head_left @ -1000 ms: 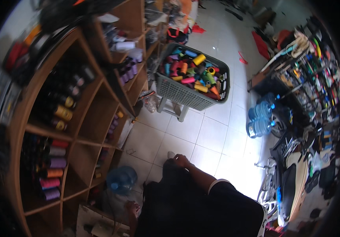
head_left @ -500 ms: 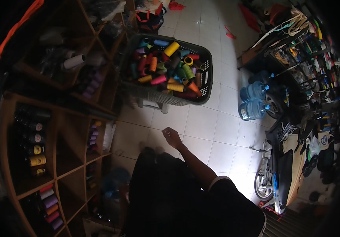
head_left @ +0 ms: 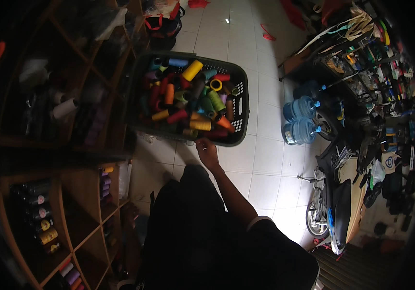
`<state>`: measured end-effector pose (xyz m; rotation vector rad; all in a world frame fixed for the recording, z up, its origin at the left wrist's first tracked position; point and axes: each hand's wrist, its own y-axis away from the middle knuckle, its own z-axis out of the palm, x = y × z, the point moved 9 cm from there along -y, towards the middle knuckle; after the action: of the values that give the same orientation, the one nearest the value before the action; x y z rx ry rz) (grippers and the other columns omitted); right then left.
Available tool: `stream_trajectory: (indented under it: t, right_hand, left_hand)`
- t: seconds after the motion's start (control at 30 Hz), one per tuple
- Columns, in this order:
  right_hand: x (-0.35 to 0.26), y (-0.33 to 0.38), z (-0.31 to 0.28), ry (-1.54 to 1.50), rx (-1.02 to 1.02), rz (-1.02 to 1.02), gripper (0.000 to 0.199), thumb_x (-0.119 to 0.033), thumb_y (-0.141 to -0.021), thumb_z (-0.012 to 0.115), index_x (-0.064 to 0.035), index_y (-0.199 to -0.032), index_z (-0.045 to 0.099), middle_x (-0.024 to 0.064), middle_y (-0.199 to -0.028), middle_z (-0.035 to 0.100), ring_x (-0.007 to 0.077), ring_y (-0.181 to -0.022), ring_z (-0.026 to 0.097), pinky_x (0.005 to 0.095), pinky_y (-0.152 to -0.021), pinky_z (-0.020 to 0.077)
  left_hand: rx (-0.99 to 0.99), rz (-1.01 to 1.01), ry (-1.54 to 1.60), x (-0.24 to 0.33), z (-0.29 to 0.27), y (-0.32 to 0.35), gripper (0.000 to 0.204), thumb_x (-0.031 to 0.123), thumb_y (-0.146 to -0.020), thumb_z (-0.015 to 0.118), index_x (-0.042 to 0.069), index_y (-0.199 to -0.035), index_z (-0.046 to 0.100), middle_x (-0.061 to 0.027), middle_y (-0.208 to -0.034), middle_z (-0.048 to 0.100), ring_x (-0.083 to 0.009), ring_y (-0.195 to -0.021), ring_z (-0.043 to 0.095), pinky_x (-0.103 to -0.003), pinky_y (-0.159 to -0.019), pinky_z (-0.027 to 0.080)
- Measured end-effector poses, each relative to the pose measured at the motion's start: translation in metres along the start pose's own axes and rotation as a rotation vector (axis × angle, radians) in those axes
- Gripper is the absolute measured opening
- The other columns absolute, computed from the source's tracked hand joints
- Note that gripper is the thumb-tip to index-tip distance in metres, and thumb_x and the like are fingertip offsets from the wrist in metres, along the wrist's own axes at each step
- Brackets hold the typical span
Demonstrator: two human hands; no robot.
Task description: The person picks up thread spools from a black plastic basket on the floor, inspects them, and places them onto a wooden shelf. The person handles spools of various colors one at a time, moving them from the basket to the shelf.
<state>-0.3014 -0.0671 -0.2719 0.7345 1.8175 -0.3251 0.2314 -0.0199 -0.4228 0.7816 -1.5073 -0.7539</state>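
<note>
My right hand point(head_left: 207, 152) is just below the near rim of a dark plastic basket point(head_left: 242, 113), its fingers loosely curled and nothing visible in them. Whether it touches the basket, I cannot make out. Many colourful thread spools lie jumbled in the basket, among them a yellow spool point(head_left: 192, 70), an orange spool point(head_left: 169, 94) and a lime green spool point(head_left: 216, 102). My left hand point(head_left: 130, 213) hangs low in shadow beside the wooden shelf point(head_left: 67, 208); its fingers are too dark to read.
Cubbyholes on the left hold dark spools point(head_left: 43, 212), purple spools point(head_left: 105, 186) and a white spool point(head_left: 65, 108). Blue water jugs point(head_left: 300, 131) and a motorbike point(head_left: 337, 208) stand on the right, near a cluttered rack point(head_left: 362, 63). White floor tiles point(head_left: 265, 159) lie between.
The basket now sits lower and further left in view, nearer to me. My right hand has come up to its near rim. My left hand shows more, next to the shelf.
</note>
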Motion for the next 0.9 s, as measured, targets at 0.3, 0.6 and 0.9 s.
stream_trajectory:
  t: [0.3, 0.6, 0.9]
  right_hand:
    - [-0.028, -0.108, -0.038, 0.366, 0.136, -0.252, 0.028, -0.022, -0.08, 0.067, -0.0001, -0.095, 0.056, 0.0197, -0.092, 0.059, 0.0357, -0.083, 0.061, 0.044, -0.07, 0.0493]
    - [-0.013, -0.171, -0.018, 0.608, -0.199, -0.137, 0.056, -0.02, -0.069, 0.074, -0.0051, -0.116, 0.047, 0.0232, -0.11, 0.048, 0.0411, -0.095, 0.056, 0.0484, -0.08, 0.0478]
    - [-0.04, -0.181, 0.003, 1.014, -0.391, -0.425, 0.045, -0.008, -0.07, 0.065, -0.0167, -0.115, 0.058, 0.0151, -0.119, 0.046, 0.0366, -0.114, 0.042, 0.0531, -0.088, 0.0375]
  left_hand:
    - [0.216, -0.155, 0.02, -0.029, 0.058, 0.048, 0.029, 0.028, -0.095, 0.049, 0.009, -0.117, 0.053, -0.0071, -0.094, 0.06, -0.0177, -0.079, 0.061, -0.033, -0.067, 0.049]
    - [0.305, -0.362, 0.04, -0.064, 0.147, 0.105, 0.026, 0.027, -0.093, 0.052, 0.007, -0.111, 0.054, -0.0072, -0.093, 0.06, -0.0192, -0.078, 0.06, -0.036, -0.075, 0.049]
    - [0.133, -0.078, 0.417, -0.037, 0.155, 0.062, 0.02, 0.023, -0.095, 0.052, 0.007, -0.106, 0.055, -0.0016, -0.085, 0.056, -0.0117, -0.072, 0.054, -0.024, -0.058, 0.042]
